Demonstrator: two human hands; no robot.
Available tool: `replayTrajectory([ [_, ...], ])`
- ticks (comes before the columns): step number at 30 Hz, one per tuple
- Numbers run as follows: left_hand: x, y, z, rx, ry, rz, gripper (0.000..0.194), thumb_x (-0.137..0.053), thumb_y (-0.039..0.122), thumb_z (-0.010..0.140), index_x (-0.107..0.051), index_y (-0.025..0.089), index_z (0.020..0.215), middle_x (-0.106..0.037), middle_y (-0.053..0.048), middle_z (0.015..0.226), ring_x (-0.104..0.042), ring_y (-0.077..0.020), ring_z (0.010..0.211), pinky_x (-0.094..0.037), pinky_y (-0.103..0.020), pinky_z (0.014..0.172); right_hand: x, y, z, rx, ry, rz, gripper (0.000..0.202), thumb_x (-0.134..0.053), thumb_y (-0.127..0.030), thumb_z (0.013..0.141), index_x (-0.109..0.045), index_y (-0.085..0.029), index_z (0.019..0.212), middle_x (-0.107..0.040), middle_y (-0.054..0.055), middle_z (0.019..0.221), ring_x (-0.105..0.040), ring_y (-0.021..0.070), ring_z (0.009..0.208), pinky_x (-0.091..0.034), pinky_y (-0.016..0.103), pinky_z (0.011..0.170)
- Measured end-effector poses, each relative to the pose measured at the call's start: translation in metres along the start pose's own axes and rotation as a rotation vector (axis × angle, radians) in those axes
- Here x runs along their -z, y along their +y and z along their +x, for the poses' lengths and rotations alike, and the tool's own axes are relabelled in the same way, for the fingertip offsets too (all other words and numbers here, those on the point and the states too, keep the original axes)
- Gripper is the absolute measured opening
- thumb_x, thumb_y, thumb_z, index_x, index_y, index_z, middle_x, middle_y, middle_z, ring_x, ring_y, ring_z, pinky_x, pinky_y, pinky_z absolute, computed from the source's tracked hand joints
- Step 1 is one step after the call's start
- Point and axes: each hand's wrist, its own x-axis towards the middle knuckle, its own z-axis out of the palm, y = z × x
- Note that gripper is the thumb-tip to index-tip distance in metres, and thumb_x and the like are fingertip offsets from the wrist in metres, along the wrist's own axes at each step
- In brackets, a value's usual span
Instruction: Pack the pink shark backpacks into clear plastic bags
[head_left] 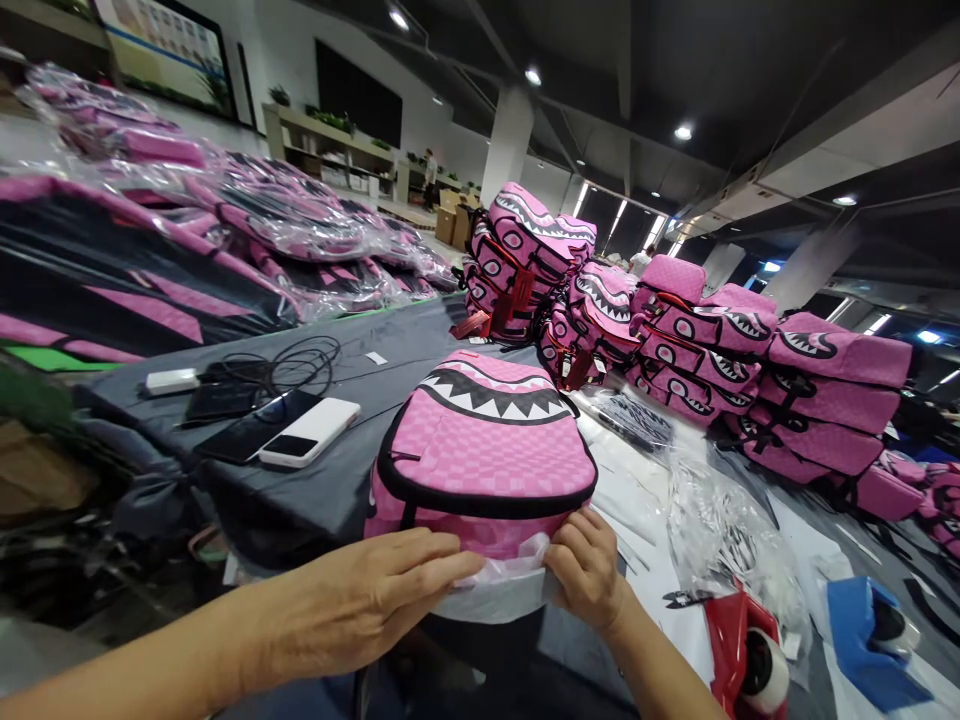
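A pink checkered backpack [487, 450] with a black-and-white shark-mouth print lies on the dark cloth, its near end toward me. White translucent wrapping [499, 595] sticks out at that near end. My left hand [382, 590] rests flat over the wrapping's left side, fingers extended and touching the backpack's lower edge. At the right corner, my right hand [585, 565] has its fingers curled and pinched on the wrapping against the backpack.
Stacked pink backpacks [697, 330] stand behind and to the right. Plastic-wrapped bags [262, 210] pile up at the left. A white power bank [310, 432], cables [300, 365], a red tape dispenser [731, 640], a blue dispenser [870, 640] and clear plastic bags [720, 520] surround the backpack.
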Motion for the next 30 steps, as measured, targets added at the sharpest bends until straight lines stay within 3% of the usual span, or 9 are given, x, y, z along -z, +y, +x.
replayTrajectory([
  [4,-0.012,-0.014,-0.017,-0.036,0.113,0.101,0.043,-0.043,-0.002,0.087,-0.061,0.016,0.121,-0.073,-0.008,0.105,-0.066,-0.0195,0.106,-0.054,-0.034,0.096,-0.001,-0.007,-0.001,0.094,-0.119,0.005,0.030,-0.041,-0.031,0.102,-0.055,-0.019,0.078,-0.053,0.001,0.065,-0.043,0.0176,0.062,-0.030,0.034,0.060],
  [9,-0.033,0.000,-0.016,0.098,0.328,0.173,0.028,-0.051,-0.006,0.089,-0.060,0.010,0.110,-0.073,-0.008,0.101,-0.064,-0.0216,0.113,-0.049,-0.037,0.103,-0.009,-0.009,-0.011,0.083,-0.021,0.015,0.032,-0.034,-0.013,0.101,-0.056,-0.017,0.079,-0.055,0.001,0.067,-0.042,0.0158,0.062,-0.031,0.033,0.061],
  [12,-0.046,0.022,-0.022,0.160,0.274,0.133,0.025,-0.048,-0.002,0.094,-0.061,0.010,0.111,-0.074,-0.005,0.102,-0.065,-0.0172,0.109,-0.048,-0.031,0.101,-0.021,-0.010,-0.026,-0.007,0.079,-0.043,0.031,-0.038,-0.006,0.097,-0.053,-0.018,0.074,-0.047,-0.001,0.062,-0.039,0.0154,0.061,-0.028,0.033,0.061],
  [14,-0.057,0.037,-0.031,0.210,0.234,0.074,0.015,-0.052,0.016,0.100,-0.064,0.013,0.108,-0.074,-0.005,0.107,-0.064,-0.0183,0.109,-0.048,-0.032,0.102,-0.034,-0.014,-0.044,-0.073,0.114,-0.109,0.031,-0.040,-0.004,0.095,-0.051,-0.020,0.071,-0.043,-0.001,0.061,-0.038,0.0156,0.060,-0.027,0.033,0.061],
  [16,-0.067,0.050,-0.041,0.280,0.185,0.024,0.023,-0.053,0.034,0.101,-0.067,0.016,0.098,-0.072,-0.007,0.117,-0.062,-0.0209,0.113,-0.049,-0.034,0.101,-0.046,-0.020,-0.065,-0.105,0.103,-0.147,0.032,-0.040,-0.002,0.094,-0.049,-0.021,0.069,-0.042,-0.002,0.059,-0.037,0.0157,0.058,-0.028,0.032,0.060],
  [20,-0.082,0.063,-0.052,0.366,0.146,-0.012,0.025,-0.047,0.016,0.102,-0.066,0.020,0.087,-0.072,-0.005,0.116,-0.062,-0.0161,0.107,-0.054,-0.027,0.093,-0.046,-0.033,-0.099,-0.110,-0.050,-0.053,0.018,-0.047,-0.007,0.088,-0.057,-0.021,0.084,-0.056,0.000,0.066,-0.050,0.0173,0.065,-0.042,0.032,0.069],
  [25,-0.090,0.070,-0.057,0.525,0.267,-0.088,0.028,-0.041,0.008,0.101,-0.066,0.020,0.095,-0.067,-0.008,0.109,-0.062,-0.0172,0.105,-0.057,-0.027,0.090,-0.016,-0.031,-0.095,-0.177,-0.299,0.176,0.025,-0.049,-0.025,0.094,-0.058,-0.016,0.115,-0.069,0.004,0.083,-0.061,0.0195,0.081,-0.048,0.037,0.084],
  [27,-0.092,0.071,-0.059,0.512,0.250,-0.105,0.025,-0.042,0.009,0.101,-0.065,0.018,0.105,-0.065,-0.009,0.110,-0.064,-0.0166,0.102,-0.058,-0.027,0.087,-0.012,-0.029,-0.086,-0.229,-0.356,0.113,0.018,-0.050,-0.025,0.100,-0.058,-0.017,0.114,-0.068,0.001,0.078,-0.060,0.0163,0.072,-0.046,0.035,0.085],
  [30,-0.088,0.069,-0.054,0.474,0.172,0.020,0.025,-0.043,0.010,0.101,-0.063,0.016,0.114,-0.067,-0.010,0.111,-0.066,-0.0200,0.100,-0.056,-0.036,0.089,-0.016,-0.028,-0.073,-0.249,-0.485,0.011,0.014,-0.058,-0.031,0.102,-0.061,-0.020,0.094,-0.066,-0.003,0.069,-0.057,0.0149,0.065,-0.041,0.034,0.079],
])
